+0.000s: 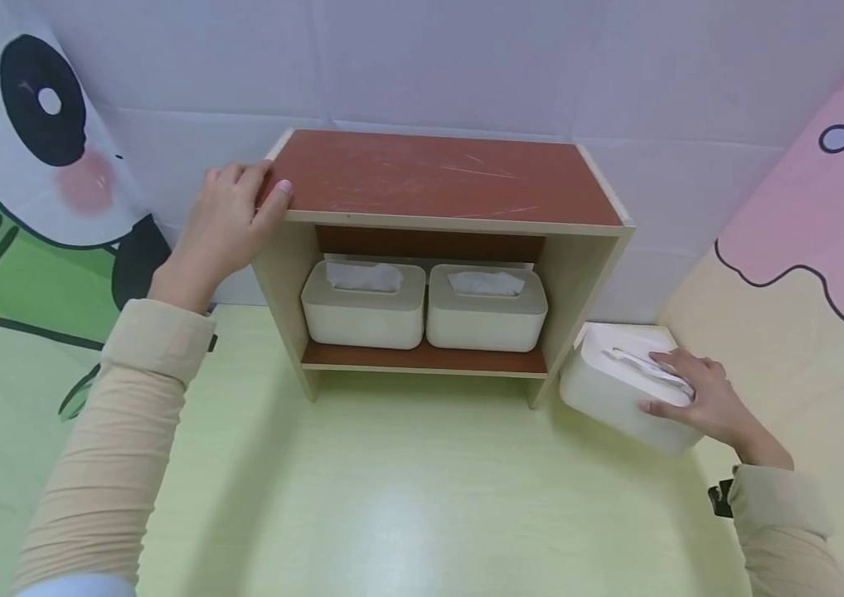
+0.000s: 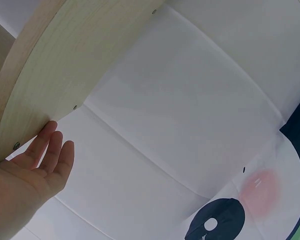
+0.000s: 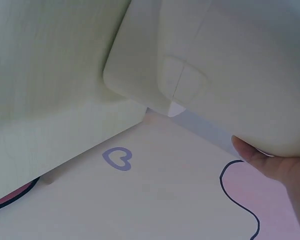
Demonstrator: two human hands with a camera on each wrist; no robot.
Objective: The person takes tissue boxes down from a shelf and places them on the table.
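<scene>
My left hand rests on the upper left corner of a small wooden shelf, thumb on its brown top. In the left wrist view, fairly straight fingers touch the shelf's side panel. On the right, my right hand grips a white tissue box from above, beside the shelf's right side. The box is tilted, with tissue showing at its top slot. In the right wrist view, another rounded white form shows behind the held box; what it belongs to is unclear.
Two more tissue boxes stand side by side inside the shelf, one left and one right. The shelf stands on a pale green surface against a light wall sheet. Cartoon prints flank it.
</scene>
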